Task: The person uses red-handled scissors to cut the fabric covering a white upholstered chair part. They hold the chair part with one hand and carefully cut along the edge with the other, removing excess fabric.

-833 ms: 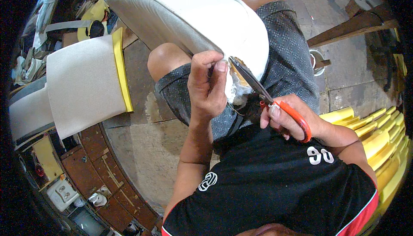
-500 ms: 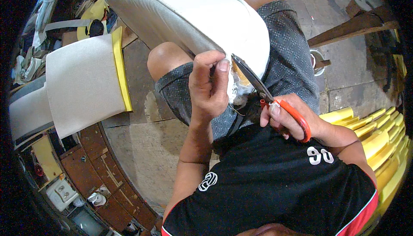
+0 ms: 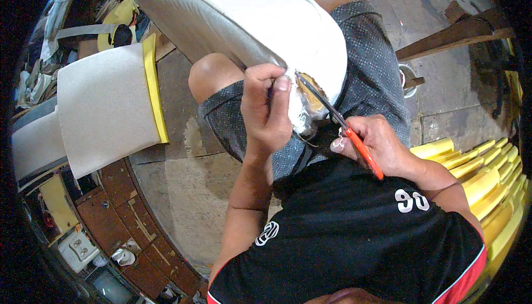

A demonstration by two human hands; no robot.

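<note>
Across my lap rests a large white fabric-covered cushion (image 3: 266, 16), rounded, with a piped seam along its side. At its near end the cover is open, showing yellowish padding (image 3: 312, 94) and frayed white threads. My left hand (image 3: 267, 104) pinches the edge of the white cover beside this opening. In my right hand (image 3: 374, 143) is a pair of scissors (image 3: 363, 150) with orange handles. Its dark blades reach up and left into the opening, tips close to my left fingers. The blades look nearly closed. A bit of white thread clings by my right thumb.
To the left lies a light grey fabric panel (image 3: 108, 104) with a yellow foam edge. Stacked yellow foam strips (image 3: 487, 182) stand at lower right. A wooden beam (image 3: 454, 38) and a white bucket (image 3: 409, 79) are at right. A brown wooden cabinet (image 3: 138, 221) sits lower left.
The scissors have turned, so their handles now show edge-on, and the blades have dipped into the opening. More of the padding shows. My left hand keeps its pinch, shifted slightly left.
</note>
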